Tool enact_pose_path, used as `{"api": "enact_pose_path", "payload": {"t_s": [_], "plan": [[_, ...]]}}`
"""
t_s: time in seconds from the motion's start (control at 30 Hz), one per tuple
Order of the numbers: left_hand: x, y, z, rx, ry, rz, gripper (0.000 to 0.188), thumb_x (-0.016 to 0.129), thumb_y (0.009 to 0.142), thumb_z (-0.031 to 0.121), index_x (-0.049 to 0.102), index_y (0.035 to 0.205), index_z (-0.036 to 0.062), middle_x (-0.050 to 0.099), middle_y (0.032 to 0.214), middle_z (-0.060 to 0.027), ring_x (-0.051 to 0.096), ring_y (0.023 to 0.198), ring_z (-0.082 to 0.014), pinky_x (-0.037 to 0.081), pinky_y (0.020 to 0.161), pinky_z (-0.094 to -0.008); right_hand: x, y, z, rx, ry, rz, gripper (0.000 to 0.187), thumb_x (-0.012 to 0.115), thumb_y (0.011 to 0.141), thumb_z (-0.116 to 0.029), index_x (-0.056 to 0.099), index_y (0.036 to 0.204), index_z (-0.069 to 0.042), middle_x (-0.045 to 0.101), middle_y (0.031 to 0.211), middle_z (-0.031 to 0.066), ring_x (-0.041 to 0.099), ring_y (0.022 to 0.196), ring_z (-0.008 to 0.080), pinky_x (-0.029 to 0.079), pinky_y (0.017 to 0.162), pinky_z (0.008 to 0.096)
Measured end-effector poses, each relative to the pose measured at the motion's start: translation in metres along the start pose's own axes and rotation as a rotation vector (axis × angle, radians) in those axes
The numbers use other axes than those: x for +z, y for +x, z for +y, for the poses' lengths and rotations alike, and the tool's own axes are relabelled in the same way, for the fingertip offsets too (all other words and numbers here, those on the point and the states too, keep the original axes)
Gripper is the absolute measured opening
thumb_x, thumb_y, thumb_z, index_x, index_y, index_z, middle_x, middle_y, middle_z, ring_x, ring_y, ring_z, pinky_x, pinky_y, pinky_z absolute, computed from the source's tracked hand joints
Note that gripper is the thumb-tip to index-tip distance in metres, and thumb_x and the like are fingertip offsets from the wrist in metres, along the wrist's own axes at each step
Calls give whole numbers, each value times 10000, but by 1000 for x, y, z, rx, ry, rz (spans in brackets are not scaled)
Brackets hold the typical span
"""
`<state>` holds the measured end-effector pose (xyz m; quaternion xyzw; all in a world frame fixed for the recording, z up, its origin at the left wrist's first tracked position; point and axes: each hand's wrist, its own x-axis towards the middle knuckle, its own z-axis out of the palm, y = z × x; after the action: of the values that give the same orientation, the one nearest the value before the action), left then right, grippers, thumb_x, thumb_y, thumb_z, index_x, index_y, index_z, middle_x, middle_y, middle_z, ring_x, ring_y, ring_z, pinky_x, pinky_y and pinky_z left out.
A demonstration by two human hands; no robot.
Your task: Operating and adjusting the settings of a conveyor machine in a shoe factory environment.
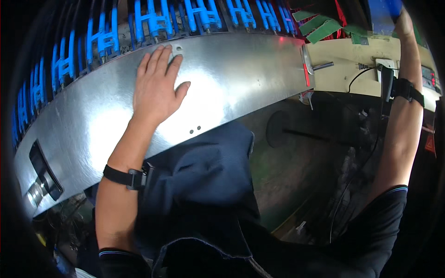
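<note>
My left hand (160, 88) lies flat on a shiny metal plate (241, 69), fingers spread and pointing at its far edge, with nothing in them. A small round hole (179, 48) sits just beyond the fingertips. At the far right my right hand (405, 25) reaches up to the top of the picture, beside a blurred blue object (389, 10). Its fingers are mostly hidden, so whether it holds the blue thing cannot be told. Both forearms wear black straps.
A row of blue forked bars (155, 21) lines the plate's far side. Green strips (320, 28) lie at the back right, above a cream surface (338, 55) with a black cable. A black handle-like piece (45, 170) stands at the plate's left end. A dark round disc (278, 129) is below.
</note>
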<state>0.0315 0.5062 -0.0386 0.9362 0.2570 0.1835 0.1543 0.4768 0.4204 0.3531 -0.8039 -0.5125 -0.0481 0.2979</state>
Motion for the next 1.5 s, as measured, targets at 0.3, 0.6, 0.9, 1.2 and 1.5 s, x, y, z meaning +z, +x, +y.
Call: {"api": "enact_pose_path", "payload": {"t_s": [0.3,0.6,0.9,1.2,1.5], "plan": [[-16,3,-8,32,-166,-10,620,728,784,340,577,1285,8,432,1445,-246,339,1396,-390,218,1166,-516,-41,44,42,88,24,-198,501,463,1006,-423,607,1263,-18,604,1279,70,539,1150,171,399,1009,314],[-24,2,3,63,-139,7,606,704,791,366,599,1261,-2,439,1433,-260,327,1394,-395,173,1182,-522,16,-6,-44,-98,-213,22,453,467,1007,-409,632,1265,-75,597,1288,141,527,1225,312,369,1079,375],[-21,1,4,75,-154,11,588,692,807,364,601,1251,-11,437,1436,-266,326,1397,-401,161,1186,-527,16,-6,-31,-101,-254,60,445,455,999,-410,636,1263,-102,611,1282,127,530,1222,314,392,1056,390],[-16,4,5,71,-176,19,582,740,774,323,611,1240,-1,434,1441,-252,344,1389,-395,192,1175,-523,21,-17,-32,-96,-222,216,466,428,996,-397,657,1174,-32,647,1196,186,575,1162,342,439,996,392],[-16,6,10,68,-180,-9,598,736,766,311,594,1251,-9,419,1455,-234,319,1410,-380,181,1187,-513,-69,-164,40,83,-195,609,219,583,974,-208,691,1066,-41,689,986,93,665,900,197,519,824,332]]}}
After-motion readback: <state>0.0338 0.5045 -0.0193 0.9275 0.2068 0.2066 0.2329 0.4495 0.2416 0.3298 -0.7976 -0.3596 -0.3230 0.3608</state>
